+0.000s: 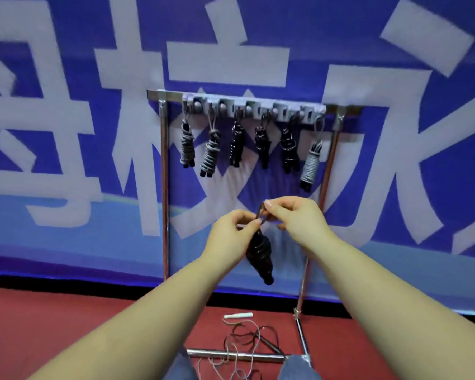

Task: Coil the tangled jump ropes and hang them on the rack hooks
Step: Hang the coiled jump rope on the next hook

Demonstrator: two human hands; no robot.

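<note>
Both hands work on the black coiled jump rope (259, 256), held in the air in front of the rack (163, 187), below its row of hooks (254, 106) and above the red floor (66, 325). The left hand (232, 237) pinches the top of the bundle between thumb and fingertips; the right hand (296, 218) pinches the small loop standing up from it, fingers curled round the cord.

The step in hand looks like forming or opening the hanging loop. To do it well, keep the left pinch firm on the wraps so they do not slip loose, and pull the loop wide enough to pass over a hook before lifting.

The bundle hangs with its long axis close to upright, tilted slightly: loop end up toward the hooks, handle ends pointing down and a little right, toward the rack's foot.

Six coiled ropes (187, 145) already hang from the hooks; a loose tangle (244, 338) lies on the floor by the rack's base bar
</note>
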